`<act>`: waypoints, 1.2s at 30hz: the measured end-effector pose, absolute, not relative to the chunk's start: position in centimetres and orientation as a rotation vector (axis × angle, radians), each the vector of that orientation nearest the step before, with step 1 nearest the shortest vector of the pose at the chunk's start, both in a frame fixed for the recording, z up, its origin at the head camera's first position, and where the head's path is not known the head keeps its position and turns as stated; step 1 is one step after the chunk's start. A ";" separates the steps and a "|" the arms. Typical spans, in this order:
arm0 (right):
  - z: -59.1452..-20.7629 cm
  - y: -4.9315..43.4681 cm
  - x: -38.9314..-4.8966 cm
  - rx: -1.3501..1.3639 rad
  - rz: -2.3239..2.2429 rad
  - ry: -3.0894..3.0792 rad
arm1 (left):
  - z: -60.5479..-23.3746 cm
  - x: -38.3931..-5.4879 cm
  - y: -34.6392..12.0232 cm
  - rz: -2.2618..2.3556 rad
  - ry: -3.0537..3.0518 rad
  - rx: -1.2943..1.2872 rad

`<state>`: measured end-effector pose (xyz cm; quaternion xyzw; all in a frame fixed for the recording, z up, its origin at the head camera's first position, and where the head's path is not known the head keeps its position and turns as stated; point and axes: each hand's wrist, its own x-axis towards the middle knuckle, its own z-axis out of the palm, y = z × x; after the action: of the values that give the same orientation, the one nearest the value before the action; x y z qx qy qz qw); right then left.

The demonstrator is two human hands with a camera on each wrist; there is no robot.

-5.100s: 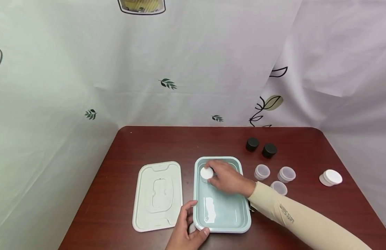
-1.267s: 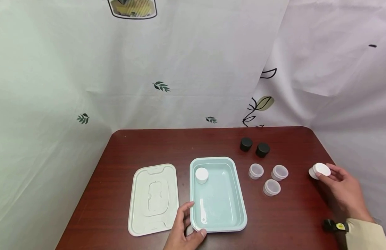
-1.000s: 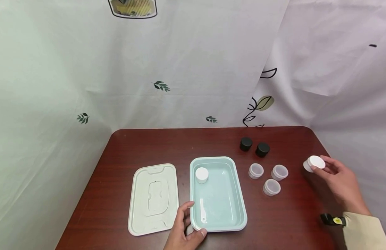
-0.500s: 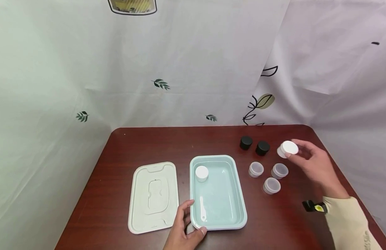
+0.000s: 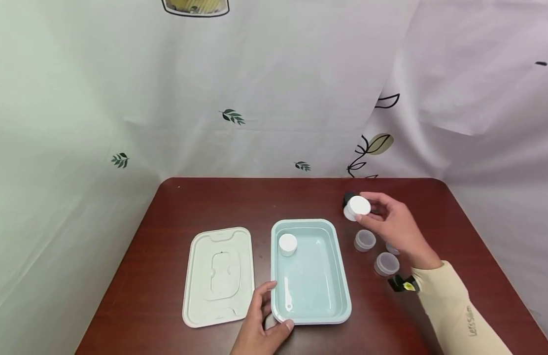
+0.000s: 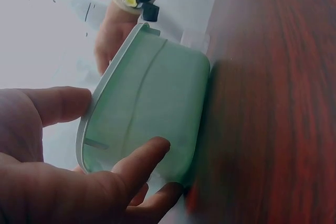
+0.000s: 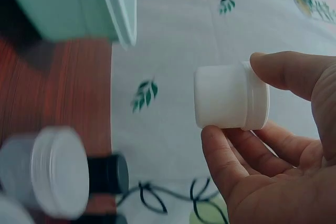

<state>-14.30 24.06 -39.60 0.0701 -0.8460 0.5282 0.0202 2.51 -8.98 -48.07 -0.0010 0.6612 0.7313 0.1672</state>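
My right hand [image 5: 398, 227] pinches a small white lidded jar [image 7: 223, 96] between thumb and fingers, up off the table near the back right. In the head view this jar overlaps a black-lidded jar [image 5: 348, 197]. My left hand [image 5: 258, 320] grips the near-left corner of a pale green rectangular plastic box [image 5: 309, 296]; in the left wrist view its thumb is on the rim and its fingers lie against the outer wall. Inside the box, at the far-left corner, stands another white-lidded jar [image 5: 288, 244].
A flat pale lid [image 5: 218, 278] lies left of the box. Right of the box stand clear jars, among them a nearer one [image 5: 387, 264] and one [image 5: 364, 240] by the box; a third [image 5: 393, 249] is partly behind my right wrist. A patterned cloth [image 5: 274, 88] hangs behind the table.
Earlier my right hand let go of a white jar inside the box, then took the other from the far right. It has carried that one left, past the clear jars. The left hand keeps its place.
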 end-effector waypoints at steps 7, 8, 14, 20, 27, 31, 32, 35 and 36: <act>-39.8 21.1 -14.8 0.314 1.718 -2.658 | -48.1 2.5 -8.9 2.083 1.882 0.010; -39.9 20.7 -14.7 0.322 1.725 -2.666 | -48.2 2.5 -8.9 2.083 1.882 0.013; -40.3 19.2 -14.5 0.370 1.701 -2.724 | -48.2 2.5 -9.0 2.079 1.883 0.008; -40.6 18.1 -14.1 0.411 1.728 -2.732 | -48.2 2.5 -9.0 2.077 1.885 0.003; -41.0 16.6 -13.7 0.476 1.794 -2.717 | -48.1 2.3 -9.0 2.072 1.875 0.007; -41.4 15.7 -13.4 0.496 1.763 -2.759 | -48.1 2.3 -9.1 2.065 1.871 0.006; -41.5 15.5 -13.3 0.497 1.751 -2.773 | -48.1 2.3 -9.1 2.065 1.871 0.006; -41.8 15.0 -13.1 0.538 1.714 -2.814 | -48.1 2.3 -9.2 2.066 1.873 0.009; -42.0 14.9 -13.1 0.551 1.703 -2.826 | -48.2 2.3 -9.2 2.069 1.873 0.010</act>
<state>-13.06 14.88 -41.96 0.1639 -0.8404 0.5065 -0.1017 2.34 -9.20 -48.17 0.0037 0.6609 0.7299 0.1744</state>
